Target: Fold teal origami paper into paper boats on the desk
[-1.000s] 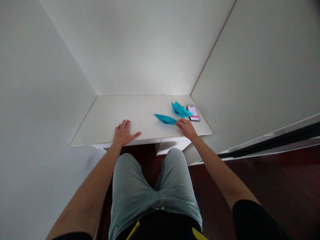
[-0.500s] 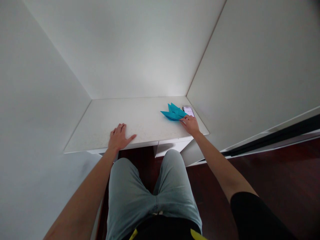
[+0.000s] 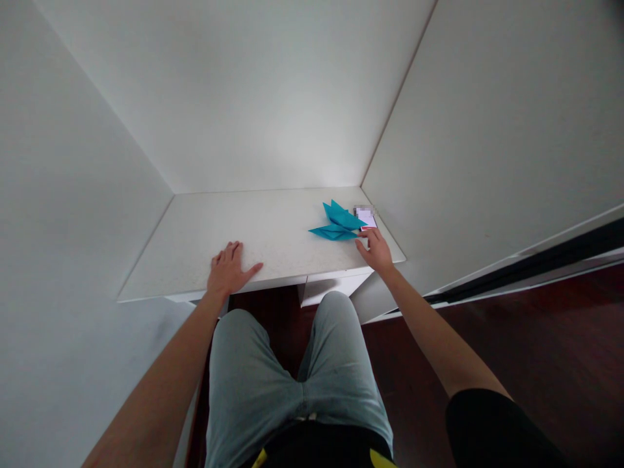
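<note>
Folded turquoise paper pieces (image 3: 337, 223) lie stacked on the right part of a white desk (image 3: 195, 234). My right hand (image 3: 375, 250) rests just to their right, fingers spread, fingertips close to a phone (image 3: 367, 218) behind it; it holds nothing. My left hand (image 3: 227, 270) lies flat and open on the desk's front edge, well to the left of the paper.
White walls close in the desk at the left, back and right. A white drawer unit (image 3: 331, 288) sits under the desk on the right. My knees in grey shorts are below the desk edge, above a dark wooden floor (image 3: 511, 338).
My right hand slid one turquoise piece back against the other pieces, then let go and drew back slightly. My left hand stayed flat on the desk.
</note>
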`<state>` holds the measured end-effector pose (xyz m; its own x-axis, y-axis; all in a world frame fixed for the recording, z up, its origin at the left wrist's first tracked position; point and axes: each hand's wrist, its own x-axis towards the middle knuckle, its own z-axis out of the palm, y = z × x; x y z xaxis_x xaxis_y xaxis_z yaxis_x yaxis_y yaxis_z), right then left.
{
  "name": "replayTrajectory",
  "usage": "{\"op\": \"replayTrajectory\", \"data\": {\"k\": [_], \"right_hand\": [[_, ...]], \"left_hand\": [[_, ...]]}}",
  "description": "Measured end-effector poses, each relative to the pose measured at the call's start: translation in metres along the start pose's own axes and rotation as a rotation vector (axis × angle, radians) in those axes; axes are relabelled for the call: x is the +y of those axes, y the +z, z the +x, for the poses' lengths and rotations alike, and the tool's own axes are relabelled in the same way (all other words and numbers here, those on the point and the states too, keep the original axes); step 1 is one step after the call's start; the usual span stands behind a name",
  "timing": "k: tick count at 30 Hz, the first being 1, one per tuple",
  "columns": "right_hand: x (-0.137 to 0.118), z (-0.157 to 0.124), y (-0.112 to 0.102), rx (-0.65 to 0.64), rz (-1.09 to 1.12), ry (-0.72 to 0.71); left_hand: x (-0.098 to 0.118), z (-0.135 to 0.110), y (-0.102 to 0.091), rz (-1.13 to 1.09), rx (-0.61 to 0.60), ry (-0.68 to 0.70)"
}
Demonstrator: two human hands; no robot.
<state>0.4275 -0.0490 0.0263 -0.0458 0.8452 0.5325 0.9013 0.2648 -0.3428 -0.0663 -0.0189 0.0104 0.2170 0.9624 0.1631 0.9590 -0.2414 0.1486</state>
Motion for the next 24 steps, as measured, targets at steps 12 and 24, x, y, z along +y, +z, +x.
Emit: {"op": "replayTrajectory", "data": {"k": [12, 24], "right_hand": [[-0.034, -0.009, 0.041, 0.067, -0.101, 0.177], [-0.043, 0.000, 0.046, -0.105, -0.280, 0.349]], "left_hand": [[0.001, 0.000, -0.002, -0.003, 0.023, 0.001], [0.006, -0.001, -0.004, -0.006, 0.031, -0.012]]}}
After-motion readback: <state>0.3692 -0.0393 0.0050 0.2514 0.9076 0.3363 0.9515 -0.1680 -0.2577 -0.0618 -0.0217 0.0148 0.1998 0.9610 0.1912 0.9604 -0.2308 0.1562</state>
